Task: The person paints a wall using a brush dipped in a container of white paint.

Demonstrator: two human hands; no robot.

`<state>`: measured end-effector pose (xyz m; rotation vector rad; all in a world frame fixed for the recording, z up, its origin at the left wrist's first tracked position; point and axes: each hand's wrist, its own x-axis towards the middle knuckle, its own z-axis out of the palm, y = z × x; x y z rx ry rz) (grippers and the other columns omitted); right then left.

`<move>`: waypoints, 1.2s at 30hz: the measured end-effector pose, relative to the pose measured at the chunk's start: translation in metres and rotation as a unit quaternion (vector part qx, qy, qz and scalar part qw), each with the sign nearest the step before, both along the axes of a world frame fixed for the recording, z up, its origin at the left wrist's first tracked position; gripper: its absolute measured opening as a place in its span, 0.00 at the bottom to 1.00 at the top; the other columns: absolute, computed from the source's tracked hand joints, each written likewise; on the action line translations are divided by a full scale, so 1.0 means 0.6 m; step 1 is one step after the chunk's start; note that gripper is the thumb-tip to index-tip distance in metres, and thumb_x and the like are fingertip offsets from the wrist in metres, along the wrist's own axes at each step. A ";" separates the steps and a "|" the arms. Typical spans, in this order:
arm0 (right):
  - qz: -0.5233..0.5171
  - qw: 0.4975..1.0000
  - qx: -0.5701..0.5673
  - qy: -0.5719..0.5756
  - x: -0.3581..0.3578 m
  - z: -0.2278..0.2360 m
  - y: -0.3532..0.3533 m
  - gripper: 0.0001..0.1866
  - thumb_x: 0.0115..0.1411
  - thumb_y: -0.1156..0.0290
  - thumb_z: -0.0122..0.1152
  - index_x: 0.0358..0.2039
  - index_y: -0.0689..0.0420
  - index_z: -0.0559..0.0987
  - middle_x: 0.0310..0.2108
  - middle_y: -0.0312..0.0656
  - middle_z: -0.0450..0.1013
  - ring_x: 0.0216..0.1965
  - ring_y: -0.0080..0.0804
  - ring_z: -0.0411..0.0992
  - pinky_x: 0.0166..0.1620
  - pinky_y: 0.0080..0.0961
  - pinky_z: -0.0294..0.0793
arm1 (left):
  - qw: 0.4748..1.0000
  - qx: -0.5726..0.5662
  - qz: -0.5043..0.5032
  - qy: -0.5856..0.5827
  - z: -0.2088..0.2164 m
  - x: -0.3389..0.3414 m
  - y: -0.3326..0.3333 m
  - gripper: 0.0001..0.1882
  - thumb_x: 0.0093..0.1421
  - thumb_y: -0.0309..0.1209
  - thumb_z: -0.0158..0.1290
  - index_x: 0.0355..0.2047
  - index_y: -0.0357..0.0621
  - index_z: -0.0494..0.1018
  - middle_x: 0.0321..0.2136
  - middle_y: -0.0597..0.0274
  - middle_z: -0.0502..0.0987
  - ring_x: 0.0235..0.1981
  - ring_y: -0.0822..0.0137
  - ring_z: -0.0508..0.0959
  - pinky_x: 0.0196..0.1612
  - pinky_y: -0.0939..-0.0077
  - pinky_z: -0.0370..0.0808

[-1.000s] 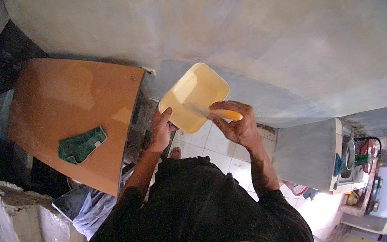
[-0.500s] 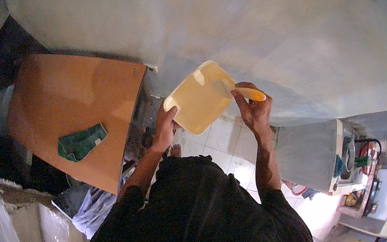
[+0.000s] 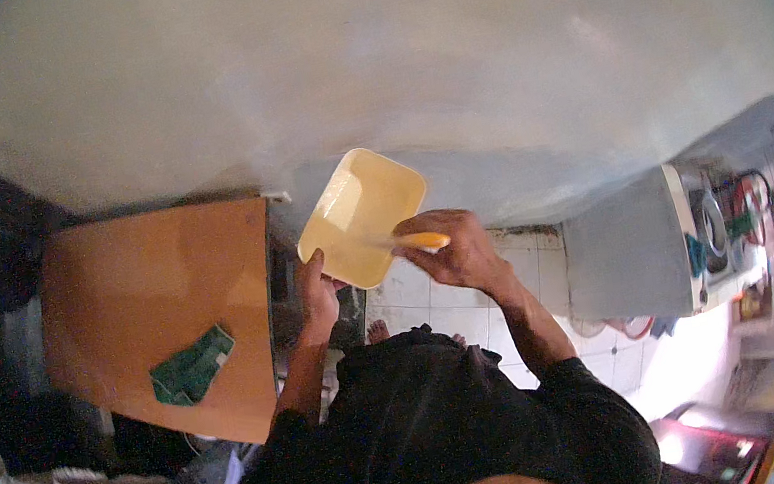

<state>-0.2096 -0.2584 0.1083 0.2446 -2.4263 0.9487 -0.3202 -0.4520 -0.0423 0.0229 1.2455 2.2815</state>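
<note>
My left hand (image 3: 320, 298) grips the lower left corner of a shallow yellow plastic container (image 3: 387, 176), thumb over its rim. The container is held tilted in the air, its hollow inside facing me. My right hand (image 3: 449, 250) is closed round an orange-handled tool (image 3: 425, 240) at the container's lower right side. The tool's pale head points into the container and is smeared by motion, so its kind is unclear. No contents show in the container apart from bright reflections.
To the left stands an orange-brown table (image 3: 161, 288) with a crumpled green cloth (image 3: 192, 366) on it. A plain wall (image 3: 438, 51) rises ahead. White floor tiles (image 3: 405, 290) lie below. At the right, a grey counter side (image 3: 626, 250) leads to a cluttered kitchen counter.
The container has moved left and turned more upright. My right hand has shifted left and down with the tool, now deeper over the container. The whole view has swung.
</note>
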 end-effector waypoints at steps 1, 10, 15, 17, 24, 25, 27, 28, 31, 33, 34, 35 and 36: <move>0.021 1.000 -0.007 -0.006 -0.004 -0.003 -0.009 0.09 0.51 0.72 0.68 0.33 0.59 0.79 0.32 0.44 0.78 0.32 0.41 0.78 0.34 0.31 0.76 | 1.000 0.000 0.003 -0.003 -0.016 -0.008 -0.003 0.24 0.62 0.46 0.47 0.52 0.44 0.66 0.40 0.62 0.76 0.33 0.69 0.78 0.28 0.74 0.76; -0.124 0.981 -0.148 -0.030 -0.012 -0.019 0.020 0.10 0.53 0.65 0.65 0.33 0.56 0.79 0.26 0.46 0.77 0.24 0.42 0.75 0.28 0.34 0.73 | 0.999 -0.001 -0.041 0.005 0.000 -0.009 0.005 0.29 0.62 0.49 0.45 0.56 0.42 0.64 0.49 0.59 0.72 0.50 0.62 0.74 0.47 0.63 0.73; -0.207 0.977 -0.005 0.044 -0.020 -0.023 0.059 0.10 0.52 0.67 0.67 0.33 0.58 0.79 0.28 0.46 0.77 0.27 0.44 0.76 0.31 0.33 0.75 | 0.999 -0.013 -0.036 0.034 0.017 -0.008 0.005 0.29 0.63 0.49 0.44 0.57 0.43 0.62 0.50 0.58 0.72 0.51 0.59 0.73 0.48 0.60 0.72; -0.220 0.972 0.033 0.069 -0.012 -0.017 0.062 0.10 0.52 0.68 0.66 0.33 0.58 0.79 0.28 0.46 0.77 0.28 0.45 0.76 0.31 0.35 0.75 | 0.999 -0.013 -0.026 0.021 0.022 -0.005 0.008 0.29 0.63 0.49 0.42 0.58 0.43 0.62 0.51 0.57 0.71 0.52 0.58 0.72 0.51 0.59 0.71; -0.110 0.994 -0.021 0.018 0.021 -0.022 0.001 0.11 0.52 0.67 0.66 0.33 0.58 0.76 0.27 0.47 0.76 0.28 0.49 0.75 0.31 0.37 0.74 | 0.994 -0.053 -0.091 0.023 0.008 -0.025 0.008 0.31 0.63 0.53 0.42 0.58 0.45 0.63 0.52 0.58 0.71 0.51 0.60 0.73 0.48 0.62 0.73; -0.096 0.994 -0.041 -0.003 0.025 -0.022 -0.008 0.11 0.52 0.67 0.65 0.33 0.58 0.77 0.26 0.48 0.76 0.28 0.49 0.75 0.31 0.37 0.74 | 0.994 -0.058 -0.093 0.023 0.017 -0.025 0.007 0.31 0.63 0.53 0.42 0.58 0.45 0.63 0.52 0.58 0.71 0.51 0.60 0.73 0.48 0.62 0.73; -0.086 0.992 -0.078 -0.041 0.027 -0.028 -0.018 0.11 0.54 0.66 0.64 0.34 0.58 0.77 0.26 0.49 0.76 0.27 0.45 0.76 0.30 0.35 0.74 | 0.996 -0.059 -0.063 0.017 0.028 -0.018 0.017 0.31 0.63 0.53 0.42 0.58 0.45 0.63 0.53 0.58 0.71 0.51 0.61 0.73 0.48 0.63 0.73; -0.115 0.984 -0.123 -0.058 0.027 -0.033 -0.019 0.11 0.54 0.66 0.64 0.34 0.59 0.77 0.25 0.48 0.76 0.26 0.43 0.76 0.30 0.34 0.74 | 0.997 -0.054 -0.058 0.009 0.028 -0.017 0.020 0.30 0.63 0.53 0.42 0.57 0.46 0.63 0.53 0.58 0.71 0.51 0.60 0.73 0.48 0.63 0.73; -0.173 0.945 -0.274 0.028 0.022 -0.060 -0.014 0.11 0.58 0.67 0.61 0.33 0.63 0.77 0.24 0.42 0.77 0.22 0.31 0.75 0.27 0.28 0.73 | 0.997 -0.050 -0.053 -0.006 0.028 -0.015 0.021 0.31 0.61 0.53 0.43 0.58 0.46 0.62 0.53 0.59 0.70 0.52 0.59 0.72 0.48 0.63 0.72; -0.205 0.872 -0.440 0.055 0.018 -0.079 0.001 0.12 0.59 0.64 0.60 0.28 0.61 0.78 0.22 0.43 0.77 0.21 0.30 0.75 0.24 0.28 0.73 | 0.996 -0.062 -0.064 -0.004 0.028 -0.014 0.015 0.33 0.60 0.52 0.45 0.60 0.46 0.60 0.54 0.58 0.69 0.53 0.58 0.71 0.49 0.61 0.72; -0.216 0.825 -0.517 0.067 0.016 -0.080 0.011 0.13 0.59 0.63 0.59 0.26 0.61 0.78 0.20 0.43 0.77 0.21 0.30 0.75 0.23 0.28 0.73 | 0.997 -0.054 -0.059 -0.002 0.027 -0.013 0.014 0.33 0.60 0.52 0.45 0.60 0.47 0.60 0.55 0.58 0.69 0.54 0.57 0.70 0.51 0.60 0.70; -0.226 0.806 -0.542 0.073 0.022 -0.075 0.022 0.13 0.59 0.64 0.58 0.26 0.61 0.77 0.21 0.43 0.77 0.21 0.29 0.75 0.23 0.26 0.72 | 0.997 -0.044 -0.055 0.000 0.023 -0.012 0.014 0.33 0.60 0.52 0.45 0.60 0.47 0.60 0.56 0.58 0.68 0.55 0.57 0.69 0.52 0.59 0.69; -0.236 0.786 -0.566 0.078 0.032 -0.066 0.034 0.13 0.60 0.64 0.58 0.26 0.61 0.77 0.22 0.42 0.77 0.21 0.29 0.75 0.22 0.24 0.72 | 0.998 -0.035 -0.051 0.002 0.019 -0.012 0.012 0.33 0.60 0.53 0.45 0.60 0.47 0.59 0.57 0.58 0.67 0.57 0.57 0.68 0.54 0.58 0.68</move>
